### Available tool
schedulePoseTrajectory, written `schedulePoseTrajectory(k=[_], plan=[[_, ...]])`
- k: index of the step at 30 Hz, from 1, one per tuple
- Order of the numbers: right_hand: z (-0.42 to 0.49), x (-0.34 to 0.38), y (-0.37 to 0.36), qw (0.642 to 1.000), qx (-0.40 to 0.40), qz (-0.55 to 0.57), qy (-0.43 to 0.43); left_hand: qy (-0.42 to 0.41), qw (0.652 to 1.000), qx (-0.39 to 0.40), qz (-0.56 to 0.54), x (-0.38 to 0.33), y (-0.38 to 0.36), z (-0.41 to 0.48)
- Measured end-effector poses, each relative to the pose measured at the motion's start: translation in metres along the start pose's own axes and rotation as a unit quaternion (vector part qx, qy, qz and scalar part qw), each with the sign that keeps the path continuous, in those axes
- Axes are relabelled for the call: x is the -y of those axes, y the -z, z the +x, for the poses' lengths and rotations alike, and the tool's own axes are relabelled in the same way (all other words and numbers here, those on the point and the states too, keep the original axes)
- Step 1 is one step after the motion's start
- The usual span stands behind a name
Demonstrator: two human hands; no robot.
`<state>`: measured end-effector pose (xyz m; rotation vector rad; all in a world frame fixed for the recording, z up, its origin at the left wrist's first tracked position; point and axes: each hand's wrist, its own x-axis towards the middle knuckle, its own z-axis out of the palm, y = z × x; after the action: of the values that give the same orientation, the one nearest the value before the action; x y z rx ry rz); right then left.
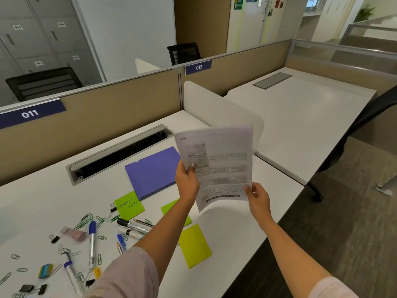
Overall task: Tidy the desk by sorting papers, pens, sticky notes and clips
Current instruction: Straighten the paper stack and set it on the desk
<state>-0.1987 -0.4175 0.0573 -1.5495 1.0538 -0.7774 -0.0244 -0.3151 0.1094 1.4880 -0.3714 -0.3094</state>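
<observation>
Both hands are pinching the papers [217, 166] up in the air just right of the purple notebook [153, 171], left hand [186, 181] on the side edge and right hand [256, 195] at the bottom corner, so I'd square them up first, then lay them flat beside it.

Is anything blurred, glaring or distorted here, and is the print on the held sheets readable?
Head view: wide-angle lens bows the partition; light is even, no glare, a soft shadow under the papers; their print is too soft to read; the pink item is smeared; the handwritten sticky note is sharp.
</observation>
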Motion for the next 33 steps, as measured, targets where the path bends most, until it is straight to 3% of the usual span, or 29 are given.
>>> schedulePoseTrajectory(k=[4, 8, 15, 21, 25, 29, 33], plan=[[0.01, 0.004, 0.005, 0.991, -0.013, 0.109, -0.077, 0.051, 0.998, -0.02, -0.025, -0.005, -0.003, 0.01], [0.013, 0.002, 0.006, 0.953, 0.009, 0.251, -0.169, 0.087, 0.995, -0.044, -0.03, 0.0, -0.005, 0.017], [0.012, 0.001, -0.002, 0.896, 0.015, 0.379, -0.231, 0.143, 0.986, -0.082, -0.037, 0.012, -0.004, 0.026], [-0.004, 0.001, -0.03, 0.903, 0.079, 0.334, -0.257, 0.192, 0.975, -0.102, -0.043, 0.021, -0.012, 0.027], [-0.003, 0.001, -0.036, 0.913, 0.072, 0.317, -0.248, 0.178, 0.979, -0.077, -0.065, 0.023, -0.013, 0.025], [0.008, 0.015, -0.024, 0.947, 0.025, 0.255, -0.195, 0.162, 0.98, -0.029, -0.115, 0.018, -0.008, 0.026], [0.03, 0.029, -0.001, 0.98, -0.006, 0.171, -0.104, 0.145, 0.979, -0.065, -0.13, 0.008, 0.014, 0.044]])
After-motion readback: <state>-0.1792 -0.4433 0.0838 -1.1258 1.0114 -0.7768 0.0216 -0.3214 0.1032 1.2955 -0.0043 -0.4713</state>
